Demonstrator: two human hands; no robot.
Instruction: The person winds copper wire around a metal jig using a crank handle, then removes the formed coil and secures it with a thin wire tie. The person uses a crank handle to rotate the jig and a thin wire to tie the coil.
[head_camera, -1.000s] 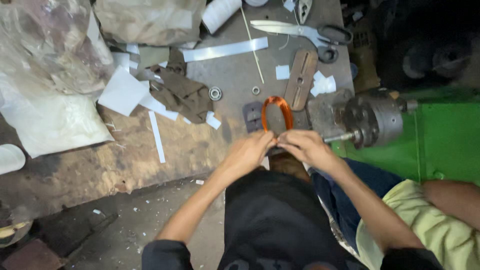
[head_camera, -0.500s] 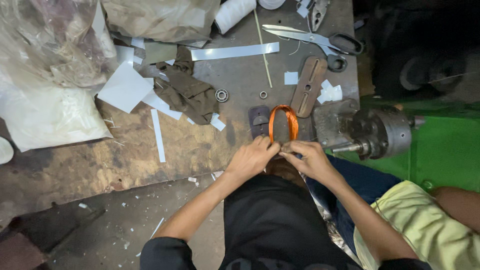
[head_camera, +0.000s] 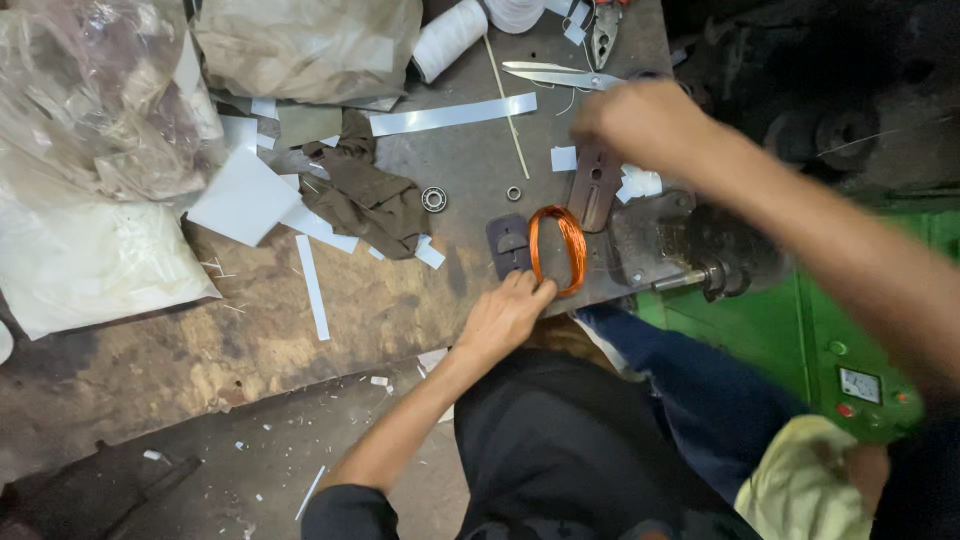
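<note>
While the left hand (head_camera: 508, 318) stays pinching the coil (head_camera: 557, 250) at its near end, the right hand (head_camera: 640, 122) has left it, now blurred beyond the coil near the scissors (head_camera: 560, 76); grip unclear.

A coil of copper wire (head_camera: 557, 249) lies on the tabletop (head_camera: 300, 330) close to its near edge, toward the right end. It is bright orange, many thin turns bundled into a narrow elongated loop with an open middle, its long axis running from the near edge toward the far edge. Its left side rests partly over a small dark flat plate (head_camera: 509, 245). Its near end touches the left hand's (head_camera: 503, 316) fingertips.
</note>
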